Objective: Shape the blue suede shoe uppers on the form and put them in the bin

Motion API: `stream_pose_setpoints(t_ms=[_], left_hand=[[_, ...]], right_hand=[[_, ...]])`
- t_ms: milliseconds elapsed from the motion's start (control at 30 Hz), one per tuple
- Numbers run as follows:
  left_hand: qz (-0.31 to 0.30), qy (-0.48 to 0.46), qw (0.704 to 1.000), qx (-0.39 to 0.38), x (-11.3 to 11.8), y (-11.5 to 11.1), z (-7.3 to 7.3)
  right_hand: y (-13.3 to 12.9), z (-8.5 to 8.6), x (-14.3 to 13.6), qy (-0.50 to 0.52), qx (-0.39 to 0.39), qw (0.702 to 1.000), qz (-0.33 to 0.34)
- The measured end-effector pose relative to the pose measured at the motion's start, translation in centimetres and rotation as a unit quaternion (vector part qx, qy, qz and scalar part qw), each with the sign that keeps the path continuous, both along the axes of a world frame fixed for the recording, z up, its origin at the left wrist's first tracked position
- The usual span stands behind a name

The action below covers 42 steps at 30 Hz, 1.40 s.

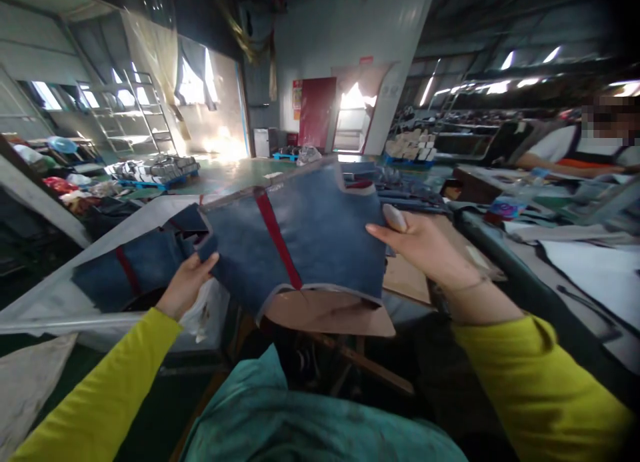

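Blue fabric piece (310, 242) with red stripe, held up flat between both hands. Left hand (187, 285) pinches its left edge; right hand (425, 245) grips the right edge, thumb on top. More blue pieces (135, 265) lie just beside, on a grey table (60, 302).

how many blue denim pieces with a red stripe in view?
2. One denim piece is held up between the left hand and right hand; a second piece lies lower left. More may be hidden underneath.

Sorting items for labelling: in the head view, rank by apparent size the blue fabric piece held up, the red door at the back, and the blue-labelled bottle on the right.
1. blue fabric piece, nearest the camera
2. red door
3. bottle
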<state>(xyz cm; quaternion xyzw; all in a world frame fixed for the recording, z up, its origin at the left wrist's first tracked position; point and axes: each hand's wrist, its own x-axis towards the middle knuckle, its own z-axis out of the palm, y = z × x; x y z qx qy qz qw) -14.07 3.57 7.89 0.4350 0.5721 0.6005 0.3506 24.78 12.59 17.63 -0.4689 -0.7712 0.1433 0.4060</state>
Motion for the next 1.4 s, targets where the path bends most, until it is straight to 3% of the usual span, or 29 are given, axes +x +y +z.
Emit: stream_pose_setpoints(t_ms=[100,200,300,367,500,600,700,767,833,933,1000,1100,1233,1400], left_hand=[[-0.051,-0.006,0.995,-0.081,0.4,-0.2,-5.3],[-0.140,0.000,0.976,-0.165,1.6,-0.2,-9.0],[-0.265,-0.018,0.933,-0.242,4.0,-0.5,-11.6],[-0.319,-0.001,0.906,-0.278,6.2,-0.8,-12.9],[-0.322,0.051,0.896,-0.303,9.2,-0.7,-14.7],[-0.238,0.092,0.928,-0.272,8.2,0.5,-14.4],[-0.100,0.150,0.964,-0.194,6.7,2.1,-12.3],[-0.064,0.212,0.968,-0.115,7.4,3.0,-10.0],[-0.093,0.305,0.948,-0.009,10.1,3.2,-7.9],[-0.193,0.422,0.879,0.107,16.3,2.4,-5.9],[-0.245,0.464,0.842,0.128,20.3,1.7,-5.6],[-0.273,0.508,0.806,0.133,24.5,1.2,-6.1],[-0.263,0.558,0.777,0.127,26.9,1.4,-7.0],[-0.250,0.596,0.752,0.133,27.2,1.0,-8.0]], right_hand=[[-0.2,-1.8,-0.4,-0.053,-0.038,0.998,0.003],[0.3,-4.0,1.3,-0.113,-0.053,0.992,-0.033],[0.7,-7.5,5.3,-0.155,-0.095,0.982,-0.058],[0.3,-10.9,8.2,-0.159,-0.147,0.973,-0.077],[-1.9,-18.0,12.6,-0.132,-0.240,0.956,-0.105],[-3.7,-20.5,14.1,-0.112,-0.250,0.952,-0.138],[-4.5,-19.9,13.8,-0.027,-0.209,0.959,-0.189],[-4.6,-19.0,12.7,0.034,-0.169,0.968,-0.180],[-4.5,-18.9,11.2,0.066,-0.141,0.978,-0.142],[-4.8,-20.6,9.0,0.103,-0.140,0.978,-0.112],[-5.5,-22.5,8.0,0.150,-0.170,0.966,-0.124],[-7.1,-24.6,7.4,0.206,-0.218,0.944,-0.137],[-8.5,-25.1,7.3,0.226,-0.218,0.941,-0.126],[-8.6,-25.5,7.4,0.239,-0.200,0.943,-0.120]])
